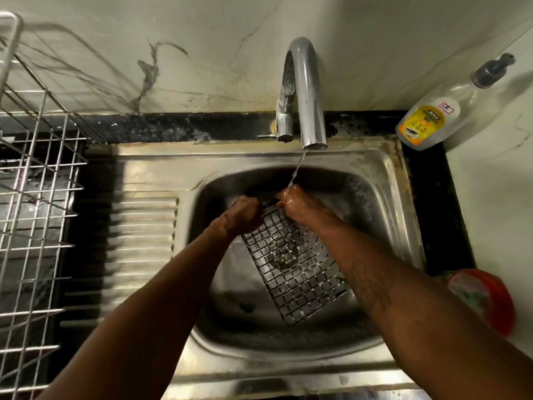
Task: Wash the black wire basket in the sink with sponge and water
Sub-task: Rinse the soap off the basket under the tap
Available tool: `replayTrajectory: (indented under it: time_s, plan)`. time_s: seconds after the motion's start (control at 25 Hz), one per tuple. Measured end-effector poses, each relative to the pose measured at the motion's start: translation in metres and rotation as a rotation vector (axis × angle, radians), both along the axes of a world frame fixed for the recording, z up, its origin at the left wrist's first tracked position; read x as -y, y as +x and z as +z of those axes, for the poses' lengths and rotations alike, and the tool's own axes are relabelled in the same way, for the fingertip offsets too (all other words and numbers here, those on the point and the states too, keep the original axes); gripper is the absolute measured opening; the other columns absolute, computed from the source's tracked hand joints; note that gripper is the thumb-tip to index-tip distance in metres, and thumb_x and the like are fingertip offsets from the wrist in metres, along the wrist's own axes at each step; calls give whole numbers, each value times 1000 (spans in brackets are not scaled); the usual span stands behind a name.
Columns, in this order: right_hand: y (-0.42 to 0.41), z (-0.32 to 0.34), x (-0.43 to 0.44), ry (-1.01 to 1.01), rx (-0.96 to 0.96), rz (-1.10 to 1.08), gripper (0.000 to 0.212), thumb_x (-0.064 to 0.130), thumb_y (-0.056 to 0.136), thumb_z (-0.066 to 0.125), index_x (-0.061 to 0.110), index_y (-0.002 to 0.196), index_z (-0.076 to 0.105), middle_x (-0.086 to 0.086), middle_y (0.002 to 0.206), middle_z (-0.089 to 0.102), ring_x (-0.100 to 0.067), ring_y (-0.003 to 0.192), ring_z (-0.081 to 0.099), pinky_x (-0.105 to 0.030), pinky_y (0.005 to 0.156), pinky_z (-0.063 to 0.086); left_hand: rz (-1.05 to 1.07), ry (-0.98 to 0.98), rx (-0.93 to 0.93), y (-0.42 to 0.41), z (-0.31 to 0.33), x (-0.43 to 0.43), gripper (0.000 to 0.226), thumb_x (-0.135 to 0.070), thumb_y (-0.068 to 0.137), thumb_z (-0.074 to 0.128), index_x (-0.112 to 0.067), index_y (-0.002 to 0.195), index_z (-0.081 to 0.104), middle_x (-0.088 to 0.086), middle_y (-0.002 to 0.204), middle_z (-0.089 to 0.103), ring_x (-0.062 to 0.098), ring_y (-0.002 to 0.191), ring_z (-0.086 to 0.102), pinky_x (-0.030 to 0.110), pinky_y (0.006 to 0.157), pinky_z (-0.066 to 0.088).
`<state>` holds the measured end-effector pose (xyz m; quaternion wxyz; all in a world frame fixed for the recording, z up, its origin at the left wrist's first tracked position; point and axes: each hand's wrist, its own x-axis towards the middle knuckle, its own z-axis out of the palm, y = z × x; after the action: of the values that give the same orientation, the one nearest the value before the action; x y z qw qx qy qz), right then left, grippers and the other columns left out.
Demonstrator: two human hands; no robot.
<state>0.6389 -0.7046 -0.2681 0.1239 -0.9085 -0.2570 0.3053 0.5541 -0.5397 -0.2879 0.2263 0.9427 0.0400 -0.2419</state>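
Rack idle far left. Our left hand curls round the top rim of the black wire basket, propping it tilted in the sink. Right hand clamps the same rim under the tap stream, we reckon so water runs down the mesh. No sponge visible.

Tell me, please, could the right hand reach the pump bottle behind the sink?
Probably yes: the bottle sits on the counter past the sink's back right corner with nothing between. The right hand would first have to let go of the black wire basket, which the left hand also grips.
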Motion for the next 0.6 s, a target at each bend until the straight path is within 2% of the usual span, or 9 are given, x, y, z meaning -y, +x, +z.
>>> replayTrajectory:
  time_s: [0.08,0.16,0.24,0.28,0.36,0.44,0.48,0.56,0.6]
  plan:
    - [-9,2,-7,70,0,73,26,29,102,46,30,110,70,3,97,67,-20,92,65,-37,81,53,12,-10,80,-4,-3,4,17,-18,89,61,-8,94,73,12,87,74,31,80,70,30,66,52]
    - [-19,1,-14,107,60,185,38,13,98,48,32,125,67,-3,114,69,-25,105,64,-37,91,54,37,-56,159,-6,-12,1,23,-22,85,59,-14,100,75,8,92,76,29,82,71,34,70,58]
    - [-13,5,-18,119,-19,85,37,19,98,48,39,123,67,0,119,68,-24,107,63,-39,92,55,74,-33,122,-8,-17,2,24,-24,84,54,-13,95,73,9,91,75,31,82,71,34,69,56]
    - [-5,5,-16,120,-45,9,31,24,99,49,37,120,68,0,116,68,-25,105,63,-41,91,55,94,-3,78,-8,-18,3,18,-23,86,55,-12,88,69,9,89,74,32,81,70,31,66,51]
    - [6,4,-5,46,35,-28,25,24,102,49,22,113,71,-7,112,68,-31,105,64,-42,89,54,103,-4,46,-9,-22,5,13,-18,90,56,-18,77,59,10,87,71,32,78,68,27,64,40]
    - [7,7,4,45,324,205,21,11,97,55,10,110,72,-14,108,68,-37,106,63,-43,87,50,88,-1,65,-4,-16,11,11,-11,87,58,-13,77,60,14,83,70,35,77,67,27,62,36]
    - [3,5,6,70,399,346,21,8,93,59,11,108,73,-13,106,68,-37,106,61,-44,88,49,70,-12,94,-1,-14,13,8,-9,86,59,-7,79,64,17,82,70,38,76,67,28,61,37]
    - [-10,-8,12,-80,402,519,27,14,91,60,17,115,72,-8,117,65,-31,118,53,-43,101,46,25,-42,148,7,-7,18,13,-8,90,59,0,88,69,22,86,71,41,79,67,33,63,41]
    - [-16,-19,15,-164,359,496,34,16,91,60,18,123,69,-8,128,61,-30,126,48,-41,109,41,-3,-48,148,12,-6,20,18,-11,94,57,1,93,70,22,91,71,42,84,67,35,67,43]
